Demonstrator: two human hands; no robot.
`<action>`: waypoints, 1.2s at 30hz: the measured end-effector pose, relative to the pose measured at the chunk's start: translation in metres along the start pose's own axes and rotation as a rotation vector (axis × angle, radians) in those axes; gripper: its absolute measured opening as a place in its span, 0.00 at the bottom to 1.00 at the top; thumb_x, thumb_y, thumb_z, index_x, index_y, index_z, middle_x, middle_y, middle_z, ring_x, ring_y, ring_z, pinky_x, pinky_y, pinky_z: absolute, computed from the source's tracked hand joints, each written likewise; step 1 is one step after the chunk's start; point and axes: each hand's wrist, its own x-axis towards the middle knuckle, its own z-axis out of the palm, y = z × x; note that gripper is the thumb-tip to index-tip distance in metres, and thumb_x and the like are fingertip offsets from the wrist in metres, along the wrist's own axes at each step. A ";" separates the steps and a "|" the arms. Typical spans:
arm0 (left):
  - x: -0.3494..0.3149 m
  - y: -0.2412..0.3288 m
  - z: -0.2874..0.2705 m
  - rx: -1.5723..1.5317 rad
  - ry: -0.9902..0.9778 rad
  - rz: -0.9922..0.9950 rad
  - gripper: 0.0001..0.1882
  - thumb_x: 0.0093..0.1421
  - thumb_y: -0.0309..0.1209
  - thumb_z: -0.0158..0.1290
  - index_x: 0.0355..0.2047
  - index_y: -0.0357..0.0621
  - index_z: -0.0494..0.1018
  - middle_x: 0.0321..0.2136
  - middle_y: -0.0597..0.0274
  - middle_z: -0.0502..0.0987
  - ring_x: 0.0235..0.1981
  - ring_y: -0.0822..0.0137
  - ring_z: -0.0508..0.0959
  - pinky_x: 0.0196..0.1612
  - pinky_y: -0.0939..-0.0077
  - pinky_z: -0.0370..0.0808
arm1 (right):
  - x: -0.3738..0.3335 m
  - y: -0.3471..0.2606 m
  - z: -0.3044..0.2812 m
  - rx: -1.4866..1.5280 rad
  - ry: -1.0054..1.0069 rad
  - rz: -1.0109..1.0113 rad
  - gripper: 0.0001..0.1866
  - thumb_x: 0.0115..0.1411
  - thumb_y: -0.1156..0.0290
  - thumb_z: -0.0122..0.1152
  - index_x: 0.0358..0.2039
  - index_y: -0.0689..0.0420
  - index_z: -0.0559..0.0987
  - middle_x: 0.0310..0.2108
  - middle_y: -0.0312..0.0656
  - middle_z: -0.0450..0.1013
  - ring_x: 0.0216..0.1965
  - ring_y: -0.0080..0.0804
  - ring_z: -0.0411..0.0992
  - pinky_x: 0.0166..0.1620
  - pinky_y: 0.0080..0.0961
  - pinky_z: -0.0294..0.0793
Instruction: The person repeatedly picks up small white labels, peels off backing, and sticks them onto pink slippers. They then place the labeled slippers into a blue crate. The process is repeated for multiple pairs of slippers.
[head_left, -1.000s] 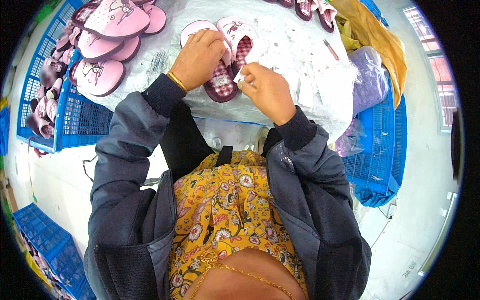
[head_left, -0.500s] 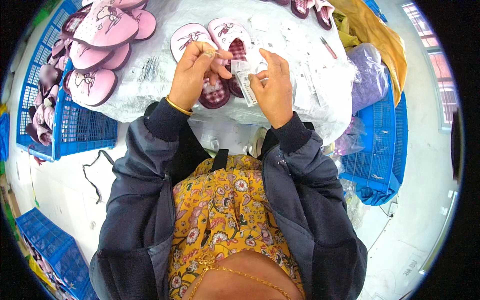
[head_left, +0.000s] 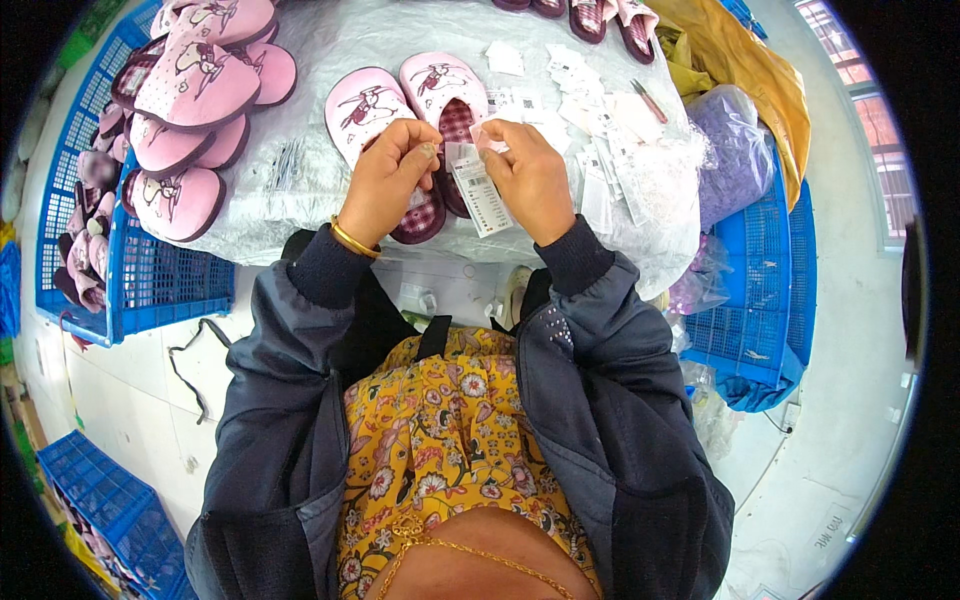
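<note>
A pair of pink slippers [head_left: 442, 80] with dark printed figures and checked plum linings lies on the plastic-covered table, toes pointing away from me. Over the pair, my right hand [head_left: 528, 180] pinches a white printed hang tag [head_left: 484, 205] near its upper end. The tag dangles at a slant between my hands. My left hand [head_left: 390, 185] is closed beside the tag's top, thumb against forefinger. Whatever sits in that pinch is too small to make out. My hands partly cover the slippers' middle.
Pink slippers [head_left: 200, 90] are piled at the table's left, by a blue crate [head_left: 170, 265]. Loose tags [head_left: 600, 150] and small snips [head_left: 650, 102] lie to the right. Thin fasteners [head_left: 288, 165] rest left of the pair. More slippers [head_left: 590, 18] sit at the far edge.
My right hand has moved slightly left and closed in on my left hand. The tag now hangs lower and nearer the left fingers, which have curled together.
</note>
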 end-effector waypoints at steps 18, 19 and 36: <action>0.001 0.000 0.002 0.226 -0.021 -0.012 0.10 0.67 0.25 0.48 0.45 0.37 0.74 0.29 0.72 0.71 0.27 0.80 0.68 0.33 0.85 0.68 | 0.016 0.005 -0.001 -0.123 0.006 -0.174 0.07 0.57 0.69 0.63 0.38 0.51 0.80 0.32 0.40 0.75 0.29 0.41 0.76 0.31 0.33 0.76; 0.001 -0.001 0.002 0.209 -0.019 -0.015 0.09 0.66 0.25 0.48 0.45 0.37 0.74 0.29 0.72 0.71 0.27 0.80 0.68 0.33 0.85 0.68 | 0.017 0.008 0.000 -0.162 0.000 -0.205 0.07 0.57 0.69 0.63 0.37 0.51 0.80 0.32 0.39 0.75 0.30 0.40 0.76 0.31 0.32 0.76; 0.004 -0.008 0.000 0.110 -0.006 -0.004 0.06 0.66 0.25 0.50 0.41 0.39 0.71 0.28 0.71 0.71 0.27 0.80 0.69 0.32 0.86 0.68 | 0.026 0.030 0.012 -0.373 -0.155 -0.525 0.07 0.53 0.72 0.61 0.34 0.54 0.76 0.30 0.40 0.68 0.30 0.38 0.73 0.33 0.33 0.73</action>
